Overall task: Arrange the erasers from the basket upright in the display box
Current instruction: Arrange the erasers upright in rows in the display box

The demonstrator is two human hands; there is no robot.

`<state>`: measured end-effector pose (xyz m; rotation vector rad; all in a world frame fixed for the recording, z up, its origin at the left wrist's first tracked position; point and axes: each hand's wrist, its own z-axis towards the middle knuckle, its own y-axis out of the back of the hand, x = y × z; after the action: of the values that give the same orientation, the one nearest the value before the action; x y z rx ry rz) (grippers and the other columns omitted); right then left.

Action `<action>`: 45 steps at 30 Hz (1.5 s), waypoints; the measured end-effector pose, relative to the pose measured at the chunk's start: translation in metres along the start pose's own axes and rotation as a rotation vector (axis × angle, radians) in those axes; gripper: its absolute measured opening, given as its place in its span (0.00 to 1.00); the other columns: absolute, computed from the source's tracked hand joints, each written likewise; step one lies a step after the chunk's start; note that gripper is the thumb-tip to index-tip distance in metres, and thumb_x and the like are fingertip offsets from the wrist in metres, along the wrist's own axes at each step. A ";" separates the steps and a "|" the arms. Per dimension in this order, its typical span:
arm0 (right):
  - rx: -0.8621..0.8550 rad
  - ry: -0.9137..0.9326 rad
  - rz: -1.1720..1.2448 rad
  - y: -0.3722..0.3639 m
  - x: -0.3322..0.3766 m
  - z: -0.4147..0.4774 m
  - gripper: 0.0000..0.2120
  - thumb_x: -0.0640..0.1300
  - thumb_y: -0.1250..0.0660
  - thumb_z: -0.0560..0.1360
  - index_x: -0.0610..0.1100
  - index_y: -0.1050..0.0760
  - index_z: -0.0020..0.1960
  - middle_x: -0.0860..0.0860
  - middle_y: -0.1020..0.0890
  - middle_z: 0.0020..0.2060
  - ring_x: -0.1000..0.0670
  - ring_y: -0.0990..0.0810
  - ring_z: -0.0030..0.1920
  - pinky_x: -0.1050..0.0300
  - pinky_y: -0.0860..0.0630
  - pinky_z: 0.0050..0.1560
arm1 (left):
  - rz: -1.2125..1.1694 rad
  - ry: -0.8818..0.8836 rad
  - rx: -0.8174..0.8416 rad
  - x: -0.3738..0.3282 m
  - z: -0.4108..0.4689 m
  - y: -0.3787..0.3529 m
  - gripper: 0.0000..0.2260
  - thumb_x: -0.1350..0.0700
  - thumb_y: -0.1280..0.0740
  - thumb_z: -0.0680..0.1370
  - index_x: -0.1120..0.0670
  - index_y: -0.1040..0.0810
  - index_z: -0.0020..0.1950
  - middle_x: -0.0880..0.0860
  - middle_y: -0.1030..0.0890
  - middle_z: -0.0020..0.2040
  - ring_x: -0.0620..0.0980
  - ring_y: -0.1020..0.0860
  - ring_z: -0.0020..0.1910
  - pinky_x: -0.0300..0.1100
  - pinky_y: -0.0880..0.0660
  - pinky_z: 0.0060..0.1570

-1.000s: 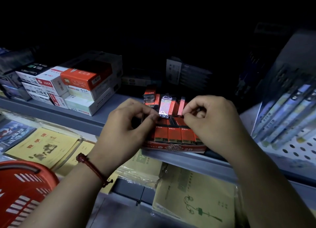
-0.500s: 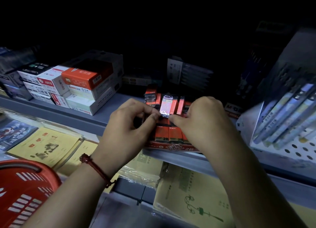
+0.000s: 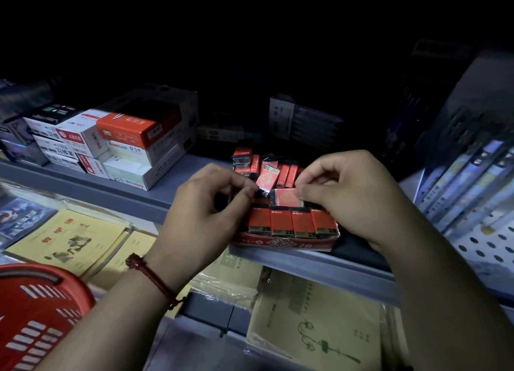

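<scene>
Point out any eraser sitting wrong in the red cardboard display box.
One red-sleeved eraser lies flat across the second row, pinched by the right hand. The front row stands upright. Another eraser behind it leans askew in the red cardboard display box.

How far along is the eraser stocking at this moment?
Partly done. A front row of erasers stands upright in the display box. The right hand holds a flat eraser over the second row; the left hand pinches beside it. Loose erasers behind remain unsorted.

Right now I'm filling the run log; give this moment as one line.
step: placing eraser | right hand: pinching flat-lying eraser over display box | left hand: fingertips at box | front row: upright | basket: lower left
</scene>
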<state>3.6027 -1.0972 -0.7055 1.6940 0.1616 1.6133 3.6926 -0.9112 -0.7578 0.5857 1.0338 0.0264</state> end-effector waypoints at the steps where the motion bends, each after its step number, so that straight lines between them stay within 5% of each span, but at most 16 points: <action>1: -0.013 0.005 0.051 0.002 0.000 0.000 0.07 0.39 0.24 0.72 0.48 0.16 0.37 0.49 0.16 0.32 0.44 0.17 0.35 0.45 0.20 0.39 | 0.004 -0.001 0.000 0.001 0.000 0.000 0.04 0.54 0.29 0.79 0.46 0.15 0.48 0.40 0.22 0.46 0.42 0.22 0.48 0.36 0.24 0.45; 6: -0.020 0.016 0.293 0.004 0.005 -0.002 0.04 0.37 0.25 0.73 0.45 0.15 0.42 0.48 0.15 0.34 0.56 0.22 0.29 0.61 0.26 0.34 | -0.152 0.056 0.015 0.006 0.000 0.000 0.05 0.53 0.29 0.81 0.43 0.15 0.51 0.43 0.16 0.46 0.47 0.17 0.49 0.51 0.18 0.50; 10: -0.008 0.009 0.458 -0.003 0.008 -0.002 0.02 0.35 0.25 0.73 0.41 0.15 0.43 0.43 0.14 0.35 0.47 0.16 0.34 0.56 0.19 0.41 | -0.310 0.056 0.035 -0.003 -0.001 0.003 0.06 0.47 0.29 0.80 0.44 0.15 0.55 0.49 0.13 0.50 0.53 0.15 0.53 0.60 0.18 0.53; 16: 0.140 0.039 0.518 -0.017 0.016 -0.007 0.09 0.32 0.25 0.72 0.40 0.19 0.50 0.42 0.15 0.37 0.41 0.14 0.37 0.51 0.15 0.44 | -0.532 0.143 -0.098 -0.007 0.000 0.007 0.06 0.56 0.27 0.76 0.55 0.15 0.52 0.59 0.13 0.46 0.56 0.14 0.45 0.49 0.17 0.45; 19: 0.167 0.119 0.362 -0.024 0.016 -0.005 0.11 0.37 0.27 0.75 0.48 0.18 0.54 0.46 0.16 0.36 0.49 0.19 0.33 0.60 0.24 0.34 | -0.507 0.131 -0.075 -0.004 0.001 0.012 0.06 0.58 0.27 0.77 0.56 0.14 0.52 0.58 0.13 0.46 0.57 0.15 0.45 0.50 0.17 0.46; 23: 0.210 0.177 0.249 -0.030 0.016 -0.003 0.14 0.41 0.27 0.76 0.53 0.19 0.59 0.48 0.17 0.37 0.58 0.27 0.29 0.64 0.29 0.32 | -0.463 0.122 0.042 0.001 0.002 0.017 0.05 0.59 0.29 0.78 0.55 0.14 0.52 0.55 0.13 0.45 0.46 0.15 0.41 0.39 0.19 0.36; 29: 0.110 0.191 0.240 -0.046 0.012 -0.001 0.09 0.42 0.26 0.75 0.51 0.17 0.54 0.53 0.16 0.37 0.61 0.26 0.28 0.68 0.30 0.34 | -0.332 0.059 0.009 0.009 0.003 0.020 0.06 0.57 0.29 0.79 0.53 0.14 0.53 0.50 0.12 0.47 0.48 0.14 0.47 0.43 0.18 0.46; 36: 0.067 0.179 0.187 -0.052 0.011 -0.003 0.07 0.44 0.26 0.76 0.51 0.18 0.53 0.57 0.15 0.37 0.62 0.25 0.26 0.71 0.32 0.30 | -0.235 0.065 -0.024 0.007 0.001 0.018 0.05 0.52 0.29 0.79 0.47 0.14 0.53 0.52 0.14 0.44 0.57 0.14 0.43 0.61 0.17 0.40; 39: 0.075 0.182 0.114 -0.049 0.009 -0.003 0.04 0.46 0.25 0.74 0.52 0.17 0.48 0.59 0.19 0.33 0.60 0.27 0.26 0.68 0.34 0.31 | -0.237 0.109 0.040 0.007 0.002 0.018 0.04 0.52 0.28 0.79 0.47 0.13 0.49 0.51 0.16 0.40 0.54 0.15 0.41 0.62 0.17 0.39; 42: 0.135 0.184 0.050 -0.045 0.008 -0.004 0.03 0.48 0.24 0.72 0.50 0.17 0.43 0.63 0.25 0.24 0.59 0.29 0.24 0.69 0.37 0.29 | -0.117 0.067 0.092 0.013 0.003 0.021 0.03 0.53 0.27 0.78 0.46 0.13 0.47 0.47 0.21 0.50 0.48 0.18 0.49 0.58 0.17 0.46; 45: 0.149 0.208 0.020 -0.042 0.008 -0.004 0.05 0.49 0.22 0.70 0.50 0.16 0.41 0.60 0.23 0.31 0.60 0.28 0.28 0.68 0.34 0.31 | -0.075 0.072 0.129 0.015 0.003 0.024 0.03 0.52 0.26 0.77 0.45 0.13 0.45 0.45 0.24 0.53 0.41 0.20 0.54 0.54 0.17 0.52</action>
<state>3.6180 -1.0616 -0.7244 1.6387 0.3767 1.8299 3.7094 -0.8877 -0.7575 0.6666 1.1329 -0.0869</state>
